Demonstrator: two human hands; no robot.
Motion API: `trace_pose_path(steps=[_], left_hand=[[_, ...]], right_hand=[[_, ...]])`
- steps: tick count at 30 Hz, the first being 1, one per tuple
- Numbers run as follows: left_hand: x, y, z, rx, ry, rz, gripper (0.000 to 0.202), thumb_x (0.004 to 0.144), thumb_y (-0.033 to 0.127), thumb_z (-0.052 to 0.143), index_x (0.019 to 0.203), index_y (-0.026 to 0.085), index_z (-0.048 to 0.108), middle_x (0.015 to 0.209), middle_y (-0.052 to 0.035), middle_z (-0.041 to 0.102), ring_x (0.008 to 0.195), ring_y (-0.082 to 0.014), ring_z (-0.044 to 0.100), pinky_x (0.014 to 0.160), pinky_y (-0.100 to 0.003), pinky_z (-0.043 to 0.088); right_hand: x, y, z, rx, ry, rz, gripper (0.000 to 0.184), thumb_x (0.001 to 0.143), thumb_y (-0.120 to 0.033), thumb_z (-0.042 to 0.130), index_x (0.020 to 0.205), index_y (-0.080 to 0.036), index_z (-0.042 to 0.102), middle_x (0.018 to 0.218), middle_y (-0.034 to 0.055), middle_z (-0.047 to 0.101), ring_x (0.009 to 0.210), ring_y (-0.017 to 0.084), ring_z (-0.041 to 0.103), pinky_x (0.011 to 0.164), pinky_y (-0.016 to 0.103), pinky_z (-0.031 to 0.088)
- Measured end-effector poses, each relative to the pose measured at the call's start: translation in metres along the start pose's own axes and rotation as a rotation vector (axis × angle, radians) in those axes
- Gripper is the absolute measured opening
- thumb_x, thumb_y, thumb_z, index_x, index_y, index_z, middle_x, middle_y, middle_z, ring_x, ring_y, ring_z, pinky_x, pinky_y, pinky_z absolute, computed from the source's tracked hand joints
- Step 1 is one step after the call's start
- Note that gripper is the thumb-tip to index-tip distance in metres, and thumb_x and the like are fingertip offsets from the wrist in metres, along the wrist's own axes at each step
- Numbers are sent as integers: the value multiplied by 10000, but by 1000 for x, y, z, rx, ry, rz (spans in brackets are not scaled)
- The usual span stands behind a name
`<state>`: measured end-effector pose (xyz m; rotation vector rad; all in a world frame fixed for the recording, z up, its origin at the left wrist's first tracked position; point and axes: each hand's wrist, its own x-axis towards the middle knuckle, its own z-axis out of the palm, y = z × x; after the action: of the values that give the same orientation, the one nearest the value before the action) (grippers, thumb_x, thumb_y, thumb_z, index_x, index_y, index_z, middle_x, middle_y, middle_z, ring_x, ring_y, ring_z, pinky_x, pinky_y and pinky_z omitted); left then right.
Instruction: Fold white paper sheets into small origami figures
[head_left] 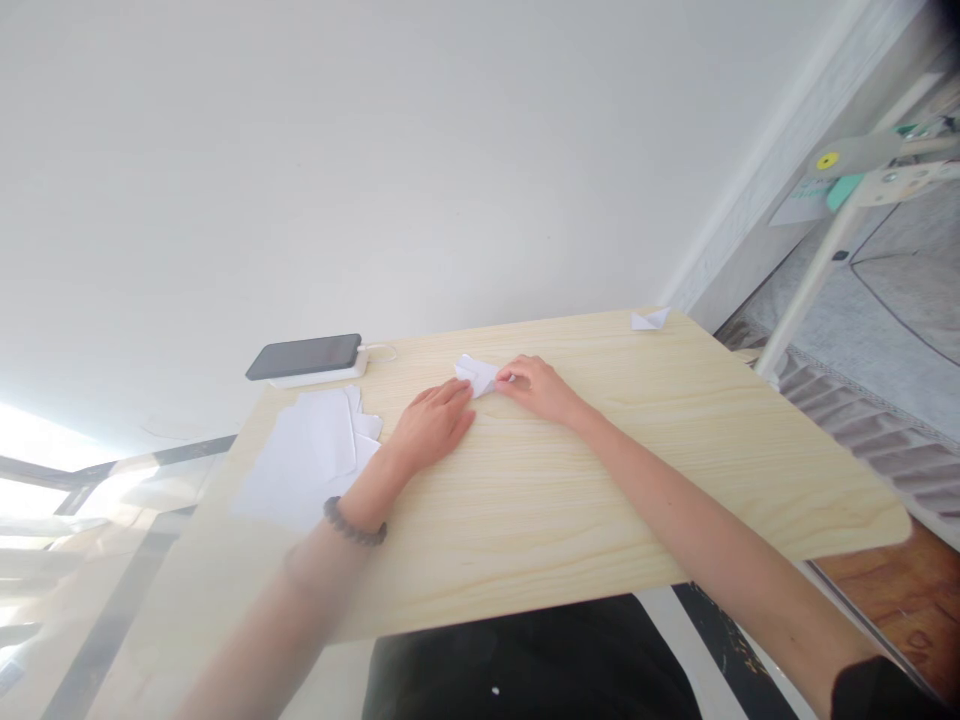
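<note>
A small folded piece of white paper [478, 374] lies on the light wooden table [585, 480] near its far edge. My left hand [435, 422] lies flat on the table, its fingers stretched out and its fingertips pressing the paper's left side. My right hand [537, 387] is curled over the paper's right end, pinching its edge between thumb and fingers. A dark bead bracelet [352, 524] circles my left wrist.
Several loose white sheets [311, 455] lie left of my left hand. A dark phone [304, 356] rests on a white power bank [322, 376] at the far left edge. A small folded paper shape [649, 319] sits at the far right corner. A white stand [817, 270] rises beyond the table.
</note>
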<state>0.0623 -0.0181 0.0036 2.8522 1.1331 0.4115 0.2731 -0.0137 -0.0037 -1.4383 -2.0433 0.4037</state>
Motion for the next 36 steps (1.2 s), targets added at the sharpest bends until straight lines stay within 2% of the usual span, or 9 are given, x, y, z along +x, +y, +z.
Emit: trace_pose_path(steps=[2, 5, 13, 17, 22, 27, 32, 36], left_hand=[[0, -1, 2, 22, 4, -32, 409, 876, 341, 300, 1229, 170, 414, 1299, -78, 420, 1219, -223, 343, 987, -383, 326], [0, -3, 4, 35, -1, -43, 423, 877, 359, 294, 1242, 174, 401, 1308, -69, 412, 1232, -226, 323, 993, -379, 323], [0, 2, -2, 86, 2, 59, 368, 888, 300, 281, 1185, 186, 464, 1240, -92, 466, 1174, -214, 401, 949, -381, 365], [0, 5, -4, 82, 12, 113, 349, 886, 258, 287, 1176, 189, 468, 1203, -94, 491, 1147, -208, 431, 918, -373, 393], [1, 8, -5, 67, 17, 121, 324, 879, 223, 300, 1150, 185, 472, 1211, -80, 484, 1083, -198, 481, 901, -371, 405], [2, 9, -5, 51, 3, 117, 324, 873, 215, 313, 1160, 184, 461, 1195, -75, 502, 1119, -198, 452, 916, -367, 387], [2, 11, -5, 55, 3, 102, 408, 869, 211, 317, 1276, 200, 345, 1196, -85, 492, 1122, -199, 444, 924, -376, 368], [2, 12, -4, 69, -7, 106, 389, 872, 218, 315, 1254, 243, 388, 1185, -73, 488, 1109, -195, 447, 916, -373, 364]], right_hand=[[-1, 1, -4, 8, -48, -45, 179, 784, -359, 512, 823, -247, 645, 912, 19, 593, 873, 177, 490, 819, 331, 338], [-1, 1, -4, -17, -32, -52, 178, 781, -363, 518, 798, -246, 652, 917, 19, 588, 894, 182, 483, 833, 334, 329], [5, -3, 9, -137, 51, 112, 212, 813, -316, 440, 763, -202, 612, 807, 40, 580, 807, 181, 495, 737, 316, 344], [3, -2, 10, -130, 104, 47, 189, 818, -302, 442, 817, -208, 605, 844, 45, 570, 814, 174, 494, 738, 299, 347], [2, 1, 8, -21, 69, -55, 190, 838, -267, 406, 810, -191, 578, 785, 20, 573, 727, 129, 501, 692, 248, 361], [4, 2, 12, -91, 71, 6, 152, 803, -251, 444, 758, -188, 575, 764, 20, 594, 733, 136, 510, 705, 258, 359], [4, 1, 13, -124, 68, 33, 147, 795, -261, 451, 764, -187, 574, 779, 23, 606, 746, 144, 521, 710, 267, 360], [5, 0, 13, -135, 62, 50, 148, 796, -266, 450, 771, -186, 573, 784, 24, 612, 750, 145, 526, 714, 269, 360]])
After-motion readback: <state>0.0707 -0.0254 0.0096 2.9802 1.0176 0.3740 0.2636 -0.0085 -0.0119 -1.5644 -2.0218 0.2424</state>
